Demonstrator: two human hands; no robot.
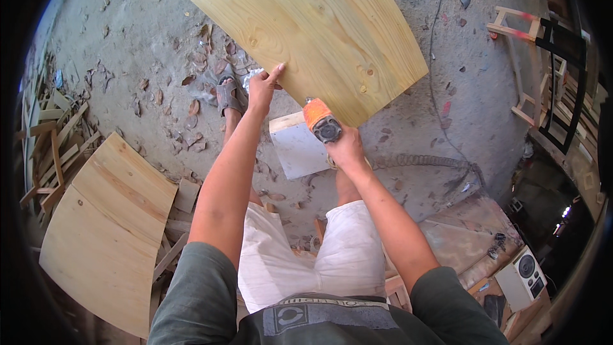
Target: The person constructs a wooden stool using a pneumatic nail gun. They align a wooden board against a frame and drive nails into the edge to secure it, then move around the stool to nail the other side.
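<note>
My right hand [347,149] is wrapped round an orange and black nail gun [317,117], whose nose points at the near edge of a large pale wooden panel [325,32]. Whether the nose touches the wood cannot be made out. My left hand [263,89] is closed on the panel's left edge, with the thumb on top and the other fingers partly hidden. Something crumpled and white [251,79] shows beside that hand. Below the panel's near corner stands a whitish block or box [300,149] with a bare wood top edge.
A coiled air hose [421,161] runs right from near my right hand. Another wooden panel [108,217] lies at the left, by piled wood scraps [54,147]. Wooden frames [543,83] stand at the right, a white speaker [522,278] lower right. Dry leaves litter the concrete floor [153,45].
</note>
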